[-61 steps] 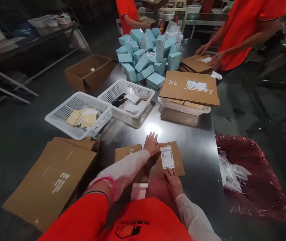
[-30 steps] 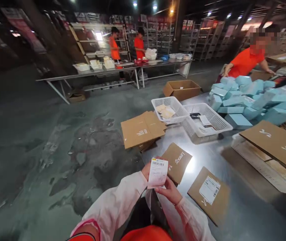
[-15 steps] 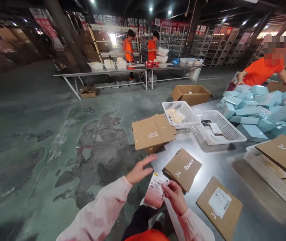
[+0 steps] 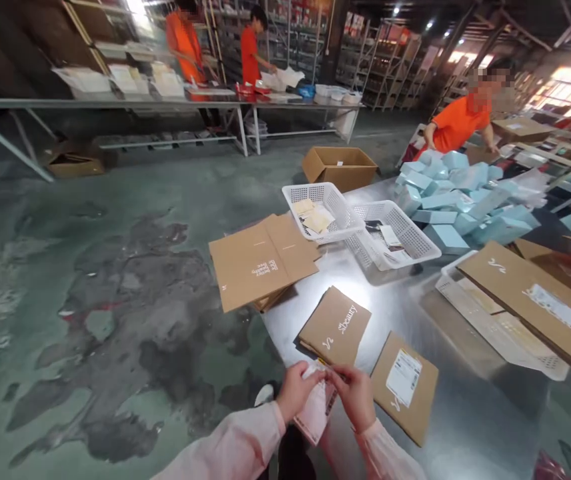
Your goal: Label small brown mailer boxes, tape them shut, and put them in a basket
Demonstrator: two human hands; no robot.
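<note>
Your left hand (image 4: 294,391) and right hand (image 4: 355,395) are both pinched on a thin label sheet (image 4: 315,408), fingertips at its top edge, the sheet hanging down between your wrists at the near edge of the tabletop (image 4: 415,313). Sheet is white-pink paper with barcode print, slightly curled.

Tabletop is brushed steel, glossy, with a bright lamp reflection near the middle.

Just beyond your hands: a flat brown kraft mailer (image 4: 335,325) with white script logo, lying flat. Just right of it, a second mailer (image 4: 405,387) with a white shipping label stuck on it. Both are matte cardboard, rectangular.

Further left, a stack of flattened cartons (image 4: 260,261) overhangs the tabletop's left edge.

Behind that, two white plastic mesh baskets side by side, touching: left basket (image 4: 310,195) holds tan paper slips, right basket (image 4: 410,233) holds white and dark cards.

Right side: long flat carton (image 4: 530,300) resting on a shallow white tray (image 4: 470,310).

Beyond the baskets: heap of pale blue boxes (image 4: 460,193), loosely piled. An open brown carton (image 4: 339,167) sits beside the tabletop's far corner.

Floor (image 4: 90,280) is grey-green concrete, blotchy and stained.

Far: a person in orange (image 4: 458,123) behind the blue heap; two more in orange at long steel benches (image 4: 165,103); metal shelving racks behind them.
</note>
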